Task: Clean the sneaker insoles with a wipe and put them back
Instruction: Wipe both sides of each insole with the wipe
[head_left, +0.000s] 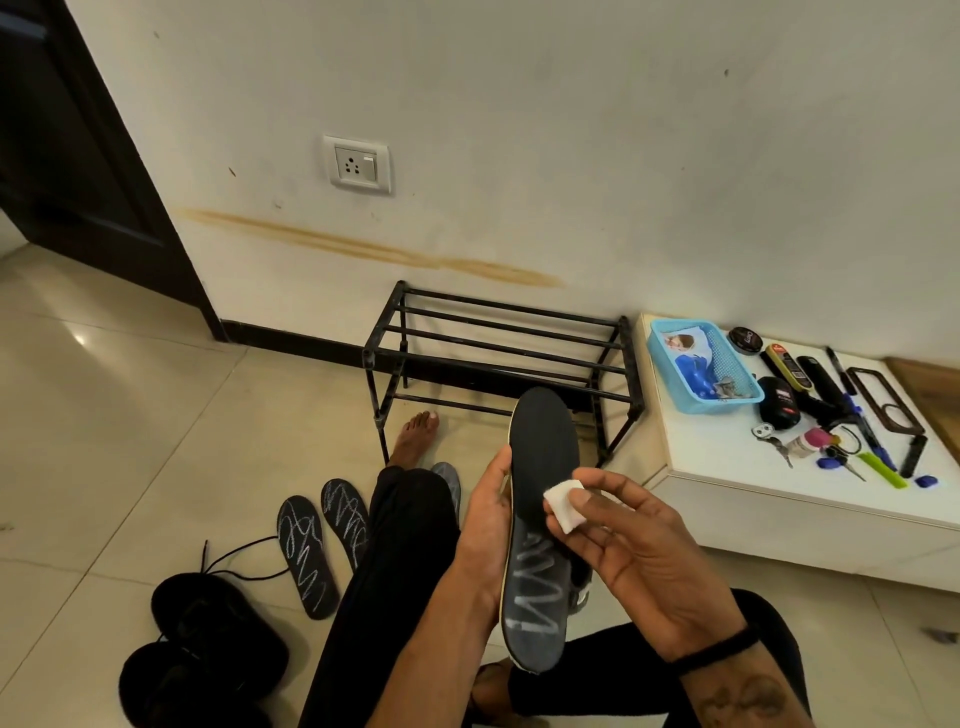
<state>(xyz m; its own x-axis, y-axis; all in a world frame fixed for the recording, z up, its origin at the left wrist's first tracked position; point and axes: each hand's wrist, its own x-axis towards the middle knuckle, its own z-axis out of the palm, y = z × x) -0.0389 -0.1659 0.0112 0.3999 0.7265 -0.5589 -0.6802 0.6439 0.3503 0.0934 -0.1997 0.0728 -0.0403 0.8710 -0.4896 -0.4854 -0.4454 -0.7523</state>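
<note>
Single head view, worn on my head, facing forward and down, close over my hands, wall beyond

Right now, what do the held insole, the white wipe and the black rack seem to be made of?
Held insole: probably foam with a matte dark fabric top; a pale edge shows along its side, white scribbles mark the lower half.
White wipe: looks like soft folded tissue or nonwoven cloth, matte.
Black rack: thin round bars, likely painted metal with plastic joints; I cannot be sure.
</note>
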